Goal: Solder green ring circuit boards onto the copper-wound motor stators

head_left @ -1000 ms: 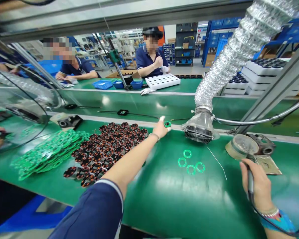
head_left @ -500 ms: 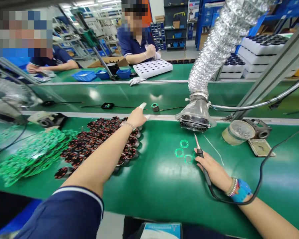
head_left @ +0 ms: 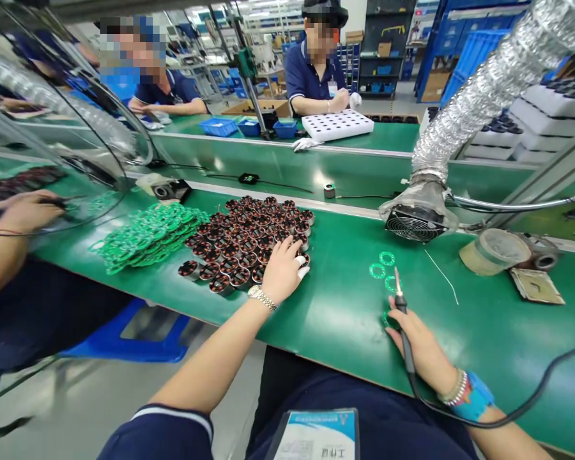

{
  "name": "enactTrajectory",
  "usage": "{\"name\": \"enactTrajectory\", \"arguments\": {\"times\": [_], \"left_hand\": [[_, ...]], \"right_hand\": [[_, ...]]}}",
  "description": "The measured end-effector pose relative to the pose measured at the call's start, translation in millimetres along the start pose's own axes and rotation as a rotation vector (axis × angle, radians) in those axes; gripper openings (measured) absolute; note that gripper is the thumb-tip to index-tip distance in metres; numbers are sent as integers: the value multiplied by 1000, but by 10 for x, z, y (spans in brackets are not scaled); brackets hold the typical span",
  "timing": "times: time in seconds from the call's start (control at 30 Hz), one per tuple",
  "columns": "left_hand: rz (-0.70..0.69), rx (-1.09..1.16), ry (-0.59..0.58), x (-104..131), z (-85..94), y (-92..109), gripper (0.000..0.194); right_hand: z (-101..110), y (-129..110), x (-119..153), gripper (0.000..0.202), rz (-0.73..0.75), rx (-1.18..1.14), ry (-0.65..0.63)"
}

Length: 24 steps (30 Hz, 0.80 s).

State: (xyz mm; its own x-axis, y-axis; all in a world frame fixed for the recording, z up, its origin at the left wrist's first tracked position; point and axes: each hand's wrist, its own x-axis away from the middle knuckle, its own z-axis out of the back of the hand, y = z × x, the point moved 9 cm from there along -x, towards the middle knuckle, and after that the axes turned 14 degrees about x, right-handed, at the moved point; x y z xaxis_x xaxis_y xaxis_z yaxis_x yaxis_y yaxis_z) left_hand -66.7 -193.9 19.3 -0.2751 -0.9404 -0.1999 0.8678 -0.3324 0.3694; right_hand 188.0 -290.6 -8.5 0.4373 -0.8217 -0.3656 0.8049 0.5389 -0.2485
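so, one soldering iron (head_left: 401, 303), four rings (head_left: 381, 258)

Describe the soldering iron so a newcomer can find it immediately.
Over the green table, find the right hand with a blue wristband. It holds the soldering iron, whose pointed metal tip and black cable set it apart from the nearby green rings.

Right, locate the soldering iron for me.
In the head view, right of centre: the soldering iron is in the right hand, near the green rings.
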Motion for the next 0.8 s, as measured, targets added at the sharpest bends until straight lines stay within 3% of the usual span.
{"name": "enactTrajectory", "arguments": {"times": [0.17,0.27,0.33,0.5,0.67,0.8], "left_hand": [[-211,423,-331,341,-417,821,15],[-222,605,-373,551,-542,1155,14],[-168,686,-342,605,-596,1194,22],[-44,794,-309,617,-714,1013,77],[15,819,-287,618,-735,1008,44],[56,840,-223,673,-678,1081,43]], "right_hand": [[57,-76,-22,31,-51,-54,12],[178,-202,-91,29,-29,-157,43],[221,-292,-147,24,-2,-199,46],[204,-284,-189,14,-58,-241,47],[143,-170,-128,20,-211,-331,56],[192,-162,-60,23,-239,-294,110]]}}
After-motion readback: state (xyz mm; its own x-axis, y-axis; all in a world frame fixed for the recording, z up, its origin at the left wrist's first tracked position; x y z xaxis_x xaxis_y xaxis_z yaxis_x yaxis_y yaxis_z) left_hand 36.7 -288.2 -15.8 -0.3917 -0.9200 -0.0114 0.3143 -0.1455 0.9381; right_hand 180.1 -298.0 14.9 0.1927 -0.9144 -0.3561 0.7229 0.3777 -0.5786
